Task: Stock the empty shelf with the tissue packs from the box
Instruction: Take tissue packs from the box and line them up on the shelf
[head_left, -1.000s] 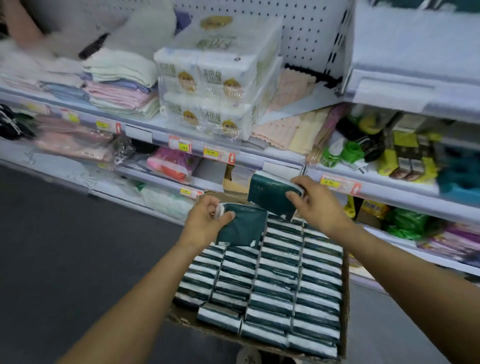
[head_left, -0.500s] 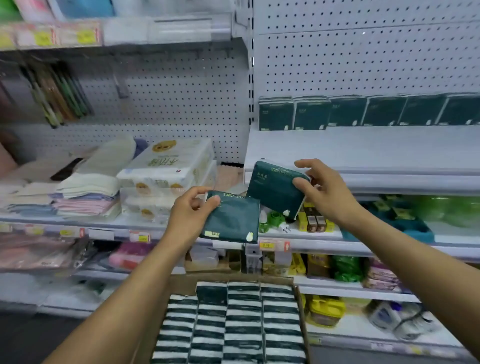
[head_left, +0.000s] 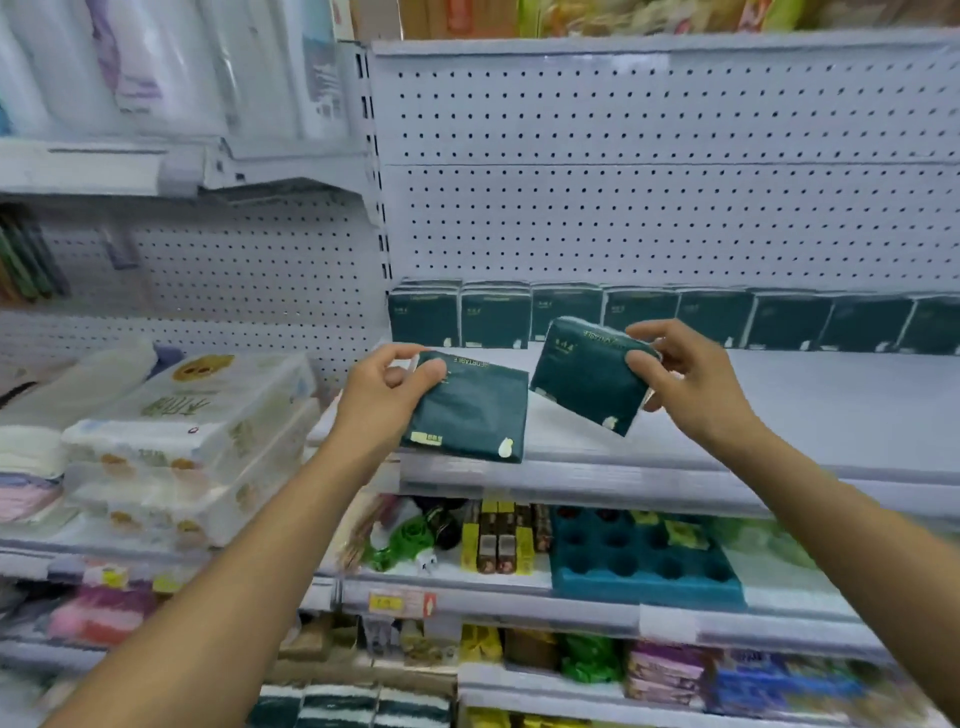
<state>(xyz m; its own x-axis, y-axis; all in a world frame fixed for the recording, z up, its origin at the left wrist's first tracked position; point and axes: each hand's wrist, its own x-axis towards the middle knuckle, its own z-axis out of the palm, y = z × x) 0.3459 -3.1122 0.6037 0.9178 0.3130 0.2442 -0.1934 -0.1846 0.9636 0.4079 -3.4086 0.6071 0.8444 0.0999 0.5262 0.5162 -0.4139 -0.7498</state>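
My left hand (head_left: 382, 397) grips one dark green tissue pack (head_left: 470, 413) by its upper left corner, in front of the white shelf's front edge. A second green pack (head_left: 584, 374) is held tilted in my right hand (head_left: 685, 382), over the white shelf (head_left: 779, 410). A row of several matching green packs (head_left: 649, 317) stands upright along the back of that shelf against the pegboard. The box of packs (head_left: 353, 706) shows only at the bottom edge, its striped pack ends visible.
Large white tissue bundles (head_left: 192, 441) are stacked on the shelf to the left. Below the white shelf sit a teal tray (head_left: 644, 566), yellow boxes (head_left: 498, 540) and green items. The shelf surface in front of the pack row is bare.
Both hands have lifted their packs from the box up to the level of the white shelf. The view has tilted up, so the box has dropped almost out of sight.
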